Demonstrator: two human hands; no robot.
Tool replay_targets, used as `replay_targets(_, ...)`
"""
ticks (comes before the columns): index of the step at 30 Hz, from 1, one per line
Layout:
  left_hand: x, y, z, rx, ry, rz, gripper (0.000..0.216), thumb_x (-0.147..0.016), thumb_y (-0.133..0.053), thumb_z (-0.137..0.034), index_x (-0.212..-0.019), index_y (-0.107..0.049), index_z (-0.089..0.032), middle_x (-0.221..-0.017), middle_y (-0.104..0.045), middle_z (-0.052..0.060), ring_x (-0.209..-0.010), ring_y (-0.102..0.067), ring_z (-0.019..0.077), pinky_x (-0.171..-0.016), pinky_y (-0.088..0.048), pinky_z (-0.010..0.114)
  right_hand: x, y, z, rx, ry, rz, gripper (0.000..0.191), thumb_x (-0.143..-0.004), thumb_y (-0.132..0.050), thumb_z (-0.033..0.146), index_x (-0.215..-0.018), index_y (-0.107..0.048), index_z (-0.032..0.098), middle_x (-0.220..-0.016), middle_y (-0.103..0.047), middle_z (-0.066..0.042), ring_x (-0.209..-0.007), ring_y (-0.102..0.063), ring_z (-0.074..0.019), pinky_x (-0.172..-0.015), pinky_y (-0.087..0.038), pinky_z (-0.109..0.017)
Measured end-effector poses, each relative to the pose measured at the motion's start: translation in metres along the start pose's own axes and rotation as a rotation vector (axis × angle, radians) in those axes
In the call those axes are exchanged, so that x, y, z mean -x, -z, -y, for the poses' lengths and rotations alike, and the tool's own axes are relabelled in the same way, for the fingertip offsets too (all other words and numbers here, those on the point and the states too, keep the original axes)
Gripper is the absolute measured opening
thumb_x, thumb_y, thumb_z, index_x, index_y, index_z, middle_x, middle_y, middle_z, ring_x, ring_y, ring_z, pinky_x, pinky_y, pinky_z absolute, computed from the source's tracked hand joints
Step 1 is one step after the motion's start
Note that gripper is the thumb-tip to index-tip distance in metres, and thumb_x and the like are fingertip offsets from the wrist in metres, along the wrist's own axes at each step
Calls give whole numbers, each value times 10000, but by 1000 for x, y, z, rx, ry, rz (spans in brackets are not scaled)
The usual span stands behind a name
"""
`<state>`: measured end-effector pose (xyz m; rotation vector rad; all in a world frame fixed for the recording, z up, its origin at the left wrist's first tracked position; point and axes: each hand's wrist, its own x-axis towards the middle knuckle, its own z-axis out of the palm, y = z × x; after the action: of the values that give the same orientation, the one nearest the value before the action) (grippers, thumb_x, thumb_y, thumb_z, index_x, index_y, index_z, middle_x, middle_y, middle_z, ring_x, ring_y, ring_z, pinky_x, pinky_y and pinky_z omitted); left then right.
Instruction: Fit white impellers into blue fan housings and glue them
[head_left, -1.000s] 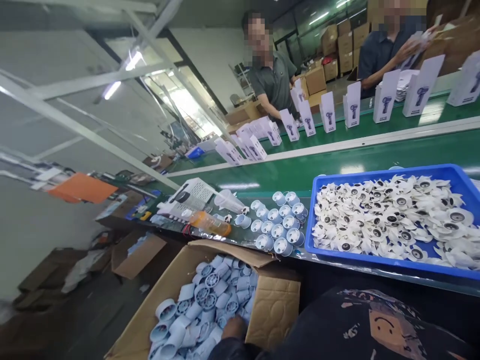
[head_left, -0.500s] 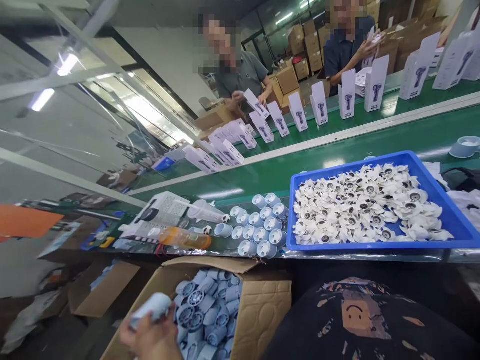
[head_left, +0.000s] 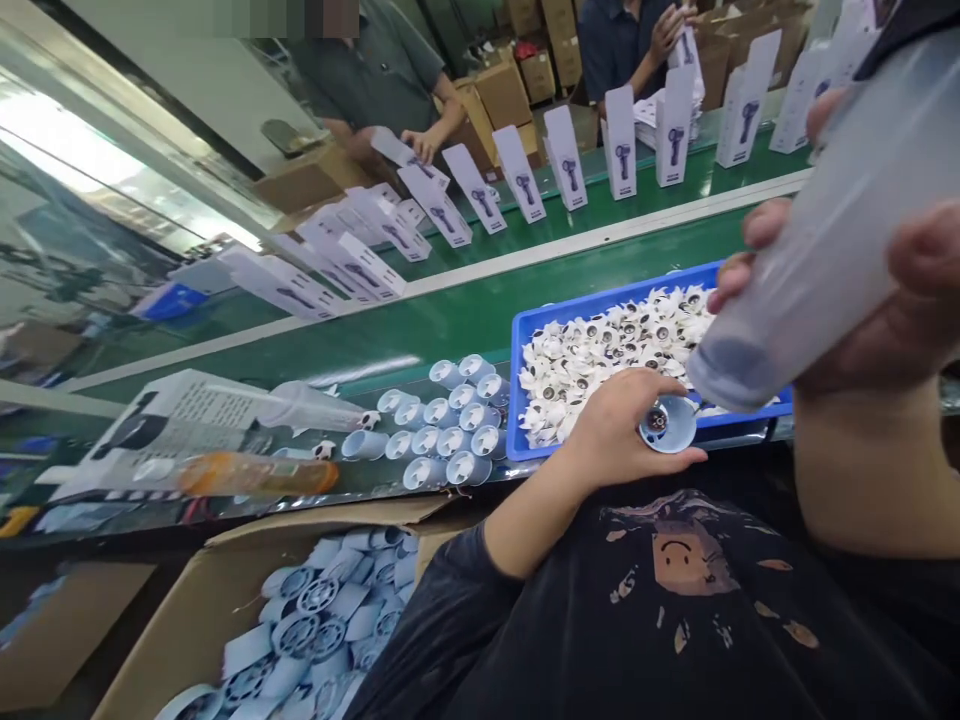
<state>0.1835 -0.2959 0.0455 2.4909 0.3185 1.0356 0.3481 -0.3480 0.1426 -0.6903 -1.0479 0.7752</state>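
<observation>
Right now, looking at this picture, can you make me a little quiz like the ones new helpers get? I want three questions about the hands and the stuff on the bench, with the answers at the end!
1. Pick one: what colour is the cup-shaped part in the left hand? (a) red (b) light blue (c) yellow
2. True or false: the white fan wheels lie in a blue tray.
3. Fill in: the cloudy tube is held in the ____ hand.

Key:
1. b
2. True
3. The right hand
</observation>
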Motion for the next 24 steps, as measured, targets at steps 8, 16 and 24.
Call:
replay_targets(8,-14,-17,-28,-29,64,-58,297,-769,-694,-443,-858,-584,-181,-744,-657,19,-674,-635,166,-580,-507,284,16,7,0,39,-35,-20,456,-668,-797,616,-764,-617,208,-801,-600,7,-655,-610,-168,-548,-539,-308)
replay_targets(16,-11,-21,-32,-32,139,-72,300,-784,-671,-460,-855,-574,-185,-756,-642,29,-695,-629,177,-595,-517,313,12,18,9,403,-153,66,678,-631,-609,886,-835,-593,239,-970,-605,-43,-862,-640,-251,-681,-579,-373)
replay_targets(24,-9,-16,-36,48,251,24,411,-737,-763,-493,-940,-592,-178,-840,-665,49,-755,-637,211,-657,-532,346,18,13,1,341,-77,-74,622,-807,-492,815,-1216,-579,354,-1004,-615,-48,-1057,-614,-337,-701,-553,-394)
